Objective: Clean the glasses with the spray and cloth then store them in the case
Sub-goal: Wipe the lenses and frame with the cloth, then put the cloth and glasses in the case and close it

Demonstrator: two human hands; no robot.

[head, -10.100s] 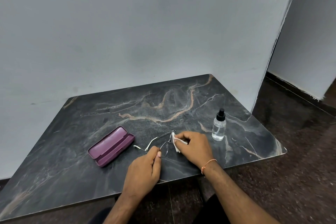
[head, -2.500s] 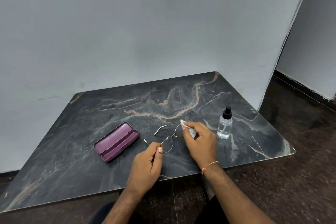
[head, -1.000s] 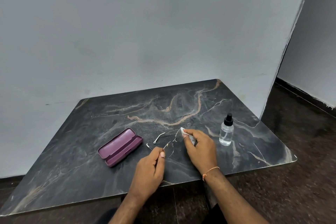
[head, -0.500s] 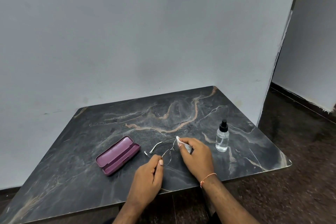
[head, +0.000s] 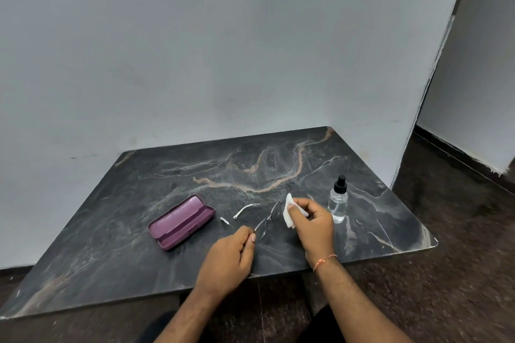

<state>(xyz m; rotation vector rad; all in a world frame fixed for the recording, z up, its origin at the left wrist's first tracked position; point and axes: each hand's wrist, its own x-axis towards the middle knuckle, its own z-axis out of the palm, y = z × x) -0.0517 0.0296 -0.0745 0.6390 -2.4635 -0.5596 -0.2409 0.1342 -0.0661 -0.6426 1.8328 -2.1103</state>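
Observation:
Thin rimless glasses (head: pixel 266 221) with white-tipped arms hang just above the dark marble table (head: pixel 139 245). My left hand (head: pixel 230 255) pinches them at the near lens edge. My right hand (head: pixel 312 224) holds a small white cloth (head: pixel 288 211) between thumb and fingers, just right of the far lens and apart from it. The purple case (head: pixel 181 221) lies open to the left of the glasses. A clear spray bottle (head: pixel 338 202) with a black cap stands upright right of my right hand.
A pale wall runs along the table's far edge. The table's right and near edges drop to a dark floor (head: pixel 459 273). A wall corner (head: pixel 418 108) stands at the right rear.
My right hand has lifted the cloth off the far lens and drawn it a little to the right. The left hand keeps its hold on the glasses. The camera view shifted slightly.

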